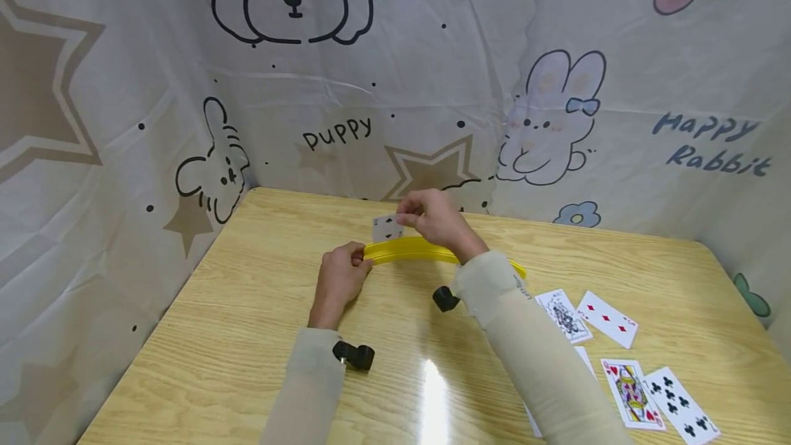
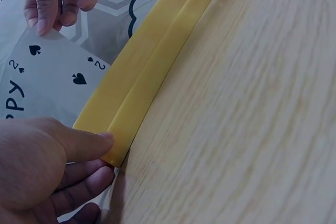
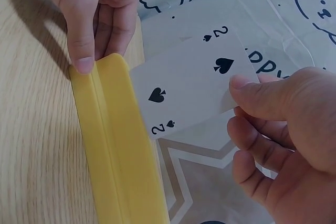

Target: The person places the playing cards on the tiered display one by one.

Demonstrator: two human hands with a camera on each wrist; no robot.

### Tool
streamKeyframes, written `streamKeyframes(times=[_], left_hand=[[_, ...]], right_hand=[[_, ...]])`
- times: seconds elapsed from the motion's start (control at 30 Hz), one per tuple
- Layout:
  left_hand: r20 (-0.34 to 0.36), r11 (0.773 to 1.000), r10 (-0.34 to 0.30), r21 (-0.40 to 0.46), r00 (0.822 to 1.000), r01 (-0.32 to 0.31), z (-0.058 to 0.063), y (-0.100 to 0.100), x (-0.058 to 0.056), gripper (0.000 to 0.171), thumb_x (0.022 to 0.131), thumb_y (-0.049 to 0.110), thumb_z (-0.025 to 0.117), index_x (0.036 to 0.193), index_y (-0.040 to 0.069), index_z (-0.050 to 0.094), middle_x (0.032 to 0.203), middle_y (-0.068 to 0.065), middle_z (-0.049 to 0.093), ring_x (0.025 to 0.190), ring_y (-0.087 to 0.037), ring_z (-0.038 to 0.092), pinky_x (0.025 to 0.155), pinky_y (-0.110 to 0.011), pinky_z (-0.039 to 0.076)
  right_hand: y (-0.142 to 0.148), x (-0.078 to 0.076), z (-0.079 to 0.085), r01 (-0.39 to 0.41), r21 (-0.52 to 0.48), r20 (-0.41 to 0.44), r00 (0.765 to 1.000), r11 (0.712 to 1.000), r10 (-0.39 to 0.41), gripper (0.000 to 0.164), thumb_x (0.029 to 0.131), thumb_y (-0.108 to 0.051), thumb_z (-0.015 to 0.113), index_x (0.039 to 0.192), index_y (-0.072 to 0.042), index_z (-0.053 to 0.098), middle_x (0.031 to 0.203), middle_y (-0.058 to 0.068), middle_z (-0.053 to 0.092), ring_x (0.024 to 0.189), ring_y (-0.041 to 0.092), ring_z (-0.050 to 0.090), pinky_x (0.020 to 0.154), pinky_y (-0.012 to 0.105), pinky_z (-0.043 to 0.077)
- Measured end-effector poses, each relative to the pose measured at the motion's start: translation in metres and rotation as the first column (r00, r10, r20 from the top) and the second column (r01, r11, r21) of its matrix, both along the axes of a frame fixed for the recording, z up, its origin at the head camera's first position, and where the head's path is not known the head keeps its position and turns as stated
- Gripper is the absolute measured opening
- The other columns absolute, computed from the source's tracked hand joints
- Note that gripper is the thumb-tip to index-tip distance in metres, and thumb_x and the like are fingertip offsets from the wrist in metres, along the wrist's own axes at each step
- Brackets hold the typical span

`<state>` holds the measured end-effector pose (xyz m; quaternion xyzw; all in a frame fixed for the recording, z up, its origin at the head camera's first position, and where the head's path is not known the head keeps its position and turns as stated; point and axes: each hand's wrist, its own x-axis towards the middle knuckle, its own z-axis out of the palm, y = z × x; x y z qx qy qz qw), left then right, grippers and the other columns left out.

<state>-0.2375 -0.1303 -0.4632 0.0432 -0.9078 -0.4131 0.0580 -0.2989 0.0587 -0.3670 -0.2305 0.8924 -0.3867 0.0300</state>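
A curved yellow card holder (image 1: 410,250) stands on the wooden table, with a groove running along its length. My left hand (image 1: 341,279) pinches its left end, thumb on the front face, as the left wrist view also shows. In my right hand (image 1: 437,220) a two of spades (image 3: 184,85) is pinched between thumb and fingers at its outer edge. The card's lower edge meets the holder's back side near the left end; whether it sits in a slot I cannot tell.
Face-up cards lie at the table's right: a joker (image 1: 564,316), a three of diamonds (image 1: 608,319), a queen of hearts (image 1: 633,393) and a club card (image 1: 682,405). Another card is partly under my right forearm. A printed cloth (image 1: 432,88) hangs behind the table.
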Motion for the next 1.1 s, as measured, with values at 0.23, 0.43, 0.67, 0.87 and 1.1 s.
streamKeyframes(times=[0.23,0.43,0.67,0.87,1.1], left_hand=[[-0.006,1.000,-0.001,-0.009,1.000,0.001,0.000,0.000,-0.001,0.033,0.091,0.012,0.076,0.121,0.001,0.070,0.101,-0.010,0.070,0.091,-0.021,0.065,0.082,-0.035,0.055],[-0.005,1.000,-0.001,0.000,1.000,0.001,0.000,0.000,-0.001,0.033,0.091,0.011,0.076,0.121,0.000,0.070,0.101,-0.010,0.070,0.091,-0.021,0.065,0.081,-0.035,0.055],[-0.014,1.000,-0.001,-0.003,1.000,0.001,0.000,-0.001,-0.001,0.032,0.090,0.010,0.076,0.119,0.001,0.070,0.101,-0.010,0.071,0.091,-0.021,0.066,0.082,-0.036,0.055],[-0.012,1.000,-0.009,-0.004,1.000,0.009,0.000,-0.001,-0.001,0.032,0.091,0.011,0.076,0.120,0.001,0.070,0.102,-0.011,0.070,0.091,-0.021,0.065,0.082,-0.036,0.055],[-0.001,1.000,-0.008,0.003,1.000,0.008,0.000,-0.001,-0.001,0.032,0.091,0.010,0.075,0.121,0.001,0.069,0.103,-0.010,0.070,0.091,-0.021,0.065,0.083,-0.036,0.055]], right_hand=[[-0.002,0.000,0.000,-0.014,-0.008,-0.010,1.000,1.000,0.014,0.005,0.093,-0.010,0.072,0.089,-0.010,0.073,0.086,0.002,0.067,0.080,0.022,0.059,0.069,0.034,0.052],[-0.005,-0.001,0.000,-0.023,0.000,-0.026,0.999,1.000,0.023,0.005,0.093,-0.010,0.072,0.089,-0.009,0.073,0.086,0.001,0.067,0.080,0.022,0.060,0.069,0.034,0.052],[-0.007,-0.002,-0.001,-0.027,0.005,-0.019,0.999,1.000,0.027,0.004,0.094,-0.009,0.072,0.089,-0.009,0.073,0.087,0.002,0.068,0.079,0.021,0.061,0.069,0.034,0.053],[-0.007,-0.002,-0.004,-0.022,0.015,0.009,1.000,1.000,0.022,0.004,0.094,-0.010,0.071,0.091,-0.008,0.072,0.088,0.002,0.068,0.080,0.022,0.061,0.071,0.033,0.053],[-0.008,-0.004,-0.011,-0.008,0.012,0.039,0.999,1.000,0.008,0.005,0.095,-0.010,0.070,0.092,-0.006,0.072,0.090,0.004,0.068,0.081,0.024,0.059,0.073,0.033,0.053]])
